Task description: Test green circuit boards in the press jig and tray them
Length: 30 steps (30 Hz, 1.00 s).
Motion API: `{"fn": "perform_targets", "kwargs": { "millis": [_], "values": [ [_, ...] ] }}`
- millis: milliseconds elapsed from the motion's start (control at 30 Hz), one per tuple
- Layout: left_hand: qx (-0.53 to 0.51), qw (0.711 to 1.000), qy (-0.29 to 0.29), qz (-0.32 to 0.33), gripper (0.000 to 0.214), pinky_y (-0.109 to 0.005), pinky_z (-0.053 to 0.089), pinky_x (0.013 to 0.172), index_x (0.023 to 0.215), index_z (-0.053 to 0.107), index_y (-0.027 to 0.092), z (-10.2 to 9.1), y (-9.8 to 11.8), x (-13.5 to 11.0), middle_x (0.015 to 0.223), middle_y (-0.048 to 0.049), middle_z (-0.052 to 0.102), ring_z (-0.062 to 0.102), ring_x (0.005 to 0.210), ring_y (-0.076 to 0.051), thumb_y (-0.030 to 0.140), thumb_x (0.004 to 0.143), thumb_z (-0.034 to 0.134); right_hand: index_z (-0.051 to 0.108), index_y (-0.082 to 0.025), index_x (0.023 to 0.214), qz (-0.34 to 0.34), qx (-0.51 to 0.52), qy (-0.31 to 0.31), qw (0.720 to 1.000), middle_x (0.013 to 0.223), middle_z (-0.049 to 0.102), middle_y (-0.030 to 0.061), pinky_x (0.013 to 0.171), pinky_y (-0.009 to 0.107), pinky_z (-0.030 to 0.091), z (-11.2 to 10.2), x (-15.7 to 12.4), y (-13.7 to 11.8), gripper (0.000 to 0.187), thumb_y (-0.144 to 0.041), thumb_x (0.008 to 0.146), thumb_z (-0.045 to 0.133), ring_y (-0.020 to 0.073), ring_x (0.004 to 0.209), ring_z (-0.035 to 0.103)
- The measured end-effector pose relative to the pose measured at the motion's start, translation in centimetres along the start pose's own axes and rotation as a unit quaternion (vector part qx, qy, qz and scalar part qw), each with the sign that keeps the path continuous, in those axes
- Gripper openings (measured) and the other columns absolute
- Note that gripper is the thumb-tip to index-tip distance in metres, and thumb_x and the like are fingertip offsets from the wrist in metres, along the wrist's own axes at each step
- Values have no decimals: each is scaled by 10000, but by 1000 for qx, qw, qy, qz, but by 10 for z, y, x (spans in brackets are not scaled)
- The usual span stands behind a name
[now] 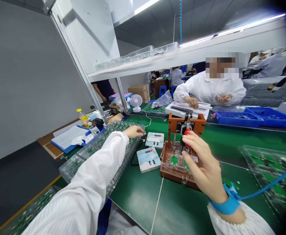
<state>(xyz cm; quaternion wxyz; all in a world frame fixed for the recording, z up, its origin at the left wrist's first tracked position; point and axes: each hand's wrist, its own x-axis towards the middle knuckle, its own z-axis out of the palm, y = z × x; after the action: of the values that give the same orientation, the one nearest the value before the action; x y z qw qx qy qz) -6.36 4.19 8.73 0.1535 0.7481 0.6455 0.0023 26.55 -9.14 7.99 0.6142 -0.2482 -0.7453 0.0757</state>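
My right hand [203, 164] is closed around the red-tipped lever [187, 132] of an orange-brown test fixture [182, 147] on the green bench. A small green circuit board [174, 160] lies in the fixture's clear bed. A blue wrist strap [225, 204] with a coiled blue cord is on that wrist. My left hand [133, 131] reaches out over a stack of clear trays [101, 153] filled with small boards, fingers pinched together at the trays' far corner; what they hold is too small to name. Two small meter boxes [149, 159] sit between the trays and the fixture.
Across the bench a person in a white coat handles a white tray of parts [188, 109]. Blue bins [253, 117] stand at the far right, clear trays of green boards [267, 163] on my right. A small white fan [136, 101], a clipboard [69, 138] and a bottle stand at left.
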Motion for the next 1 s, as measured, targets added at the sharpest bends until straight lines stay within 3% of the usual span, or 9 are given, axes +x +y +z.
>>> {"fn": "perform_targets", "kwargs": {
  "millis": [133, 400, 500, 633, 767, 1000],
  "values": [
    [58, 991, 33, -117, 231, -394, 495, 1041, 1033, 756, 186, -12, -30, -8, 1134, -94, 759, 682, 1142, -261, 383, 938, 683, 562, -319, 1416, -1, -1, 0, 1000, 1429, 606, 40, 1164, 472, 474, 0, 0, -1, 505, -122, 952, 591, 267, 1417, 506],
    [103, 978, 52, -177, 287, -533, 435, 1110, 1085, 715, 157, 24, -32, -14, 1286, -123, 672, 581, 1277, -280, 413, 966, 663, 567, -310, 1410, -1, -4, 2, 1000, 1423, 609, 42, 1170, 452, 471, 0, 0, -1, 497, -121, 951, 596, 259, 1420, 503],
    [85, 975, 63, -194, 291, -520, 426, 1110, 995, 745, 159, 27, -37, -8, 1238, -128, 705, 581, 1290, -297, 437, 916, 711, 563, -319, 1414, -3, -8, 2, 1000, 1414, 615, 46, 1155, 490, 482, 1, 0, -1, 507, -121, 949, 598, 276, 1412, 510],
    [23, 973, 65, -219, 261, -443, 487, 1032, 870, 769, 199, 26, -52, 2, 1011, -89, 777, 686, 1124, -279, 448, 803, 807, 564, -312, 1415, -7, -9, 6, 1000, 1404, 621, 51, 1153, 505, 481, 0, 0, -1, 509, -116, 947, 599, 281, 1407, 515],
    [-62, 973, 70, -211, 304, -365, 546, 922, 874, 771, 175, 20, -70, 6, 869, -53, 776, 724, 955, -230, 455, 773, 830, 565, -301, 1415, -9, -12, 5, 1000, 1415, 613, 44, 1180, 468, 454, 1, 0, -1, 506, -108, 948, 598, 263, 1417, 504],
    [-97, 965, 78, -233, 288, -417, 549, 950, 946, 712, 120, -11, -102, 1, 1015, -60, 740, 700, 1018, -231, 408, 941, 703, 567, -305, 1421, -10, -16, 6, 1000, 1415, 615, 31, 1178, 439, 448, 2, 0, 1, 508, -125, 947, 608, 263, 1408, 514]
  ]
}}
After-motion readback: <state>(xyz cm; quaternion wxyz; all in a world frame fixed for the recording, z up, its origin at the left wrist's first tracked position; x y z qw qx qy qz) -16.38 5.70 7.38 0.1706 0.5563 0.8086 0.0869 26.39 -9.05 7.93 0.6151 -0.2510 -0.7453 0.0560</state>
